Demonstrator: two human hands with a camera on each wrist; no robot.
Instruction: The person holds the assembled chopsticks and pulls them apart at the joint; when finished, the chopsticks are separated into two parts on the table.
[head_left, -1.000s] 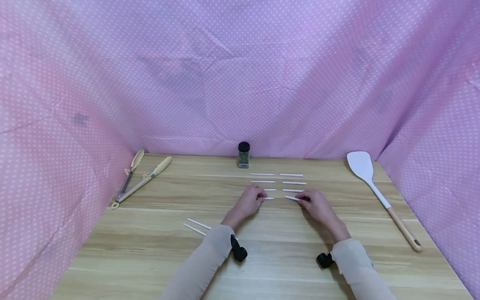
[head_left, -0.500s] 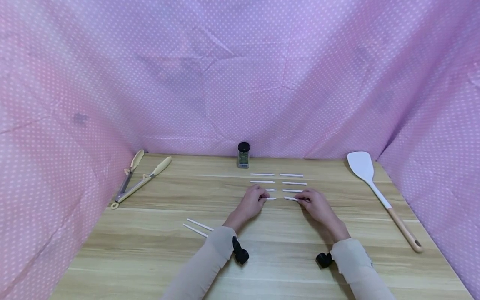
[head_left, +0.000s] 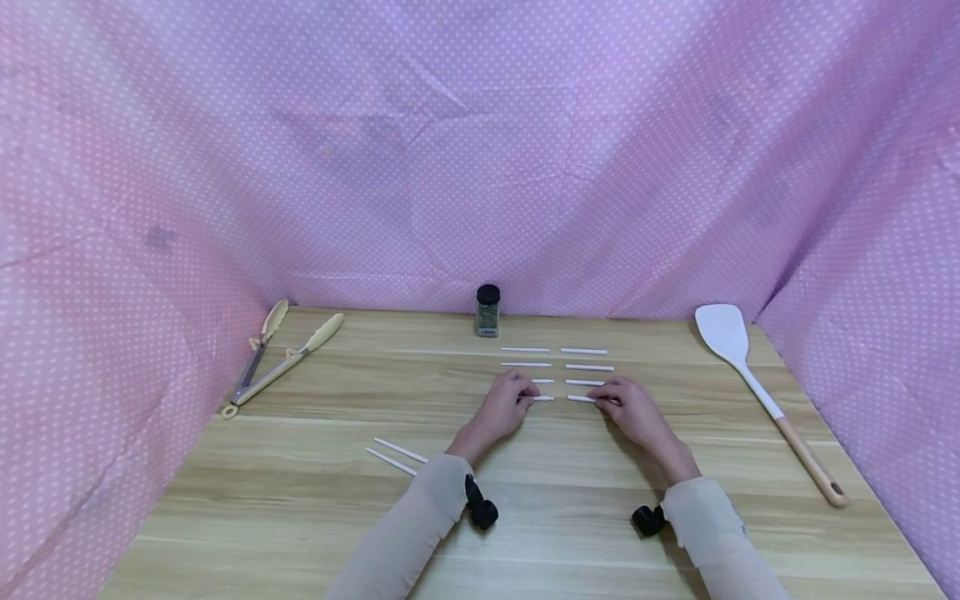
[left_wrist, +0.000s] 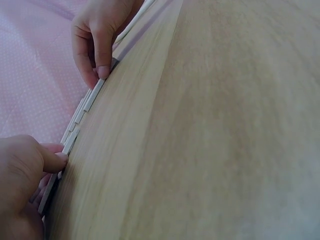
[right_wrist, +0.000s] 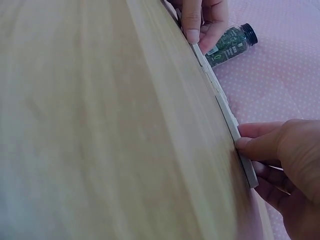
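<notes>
Left hand and right hand each pinch a white stick, seemingly mid-length, inner ends protruding

The sticks are white, the tabletop streaked tan, the cloth pink with white dots.

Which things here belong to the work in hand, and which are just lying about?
In the job, apparently:
stick in right hand
stick in left hand
other sticks in both columns
probably two sticks by left sleeve

Just lying about:
tongs
jar
spatula
</notes>
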